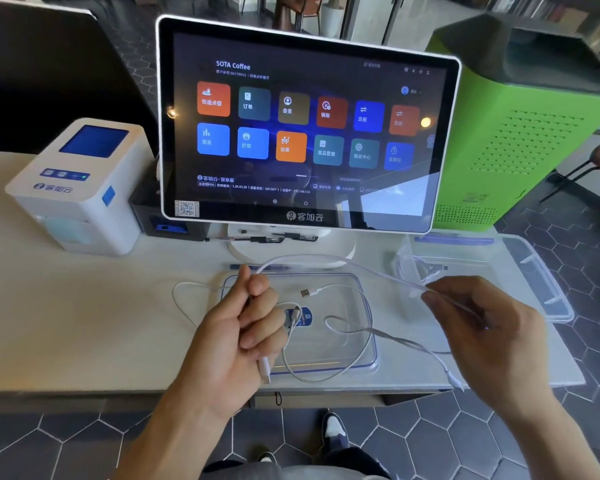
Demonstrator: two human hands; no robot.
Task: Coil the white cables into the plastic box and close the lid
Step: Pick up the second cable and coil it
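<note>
A thin, glossy white cable (329, 263) is pinched in the curled left hand (238, 327) and gripped by the right hand (478, 320), arching over the clear, rounded plastic box (369, 344); another cable (352, 329) loops inside, while the transparent lid (534, 271) far right is hard to outline

Hands over a counter of cables and clear plastic trays.

The left hand (243, 327) grips a cable (326, 261) that arcs across to the right hand (478, 323). Beneath and between them lies a plastic lid (368, 362), more cables (354, 329) on it. Beyond the right hand sits the plastic box (541, 271); behind both hands, a touchscreen terminal (305, 126); far left, a receipt printer (80, 188).
</note>
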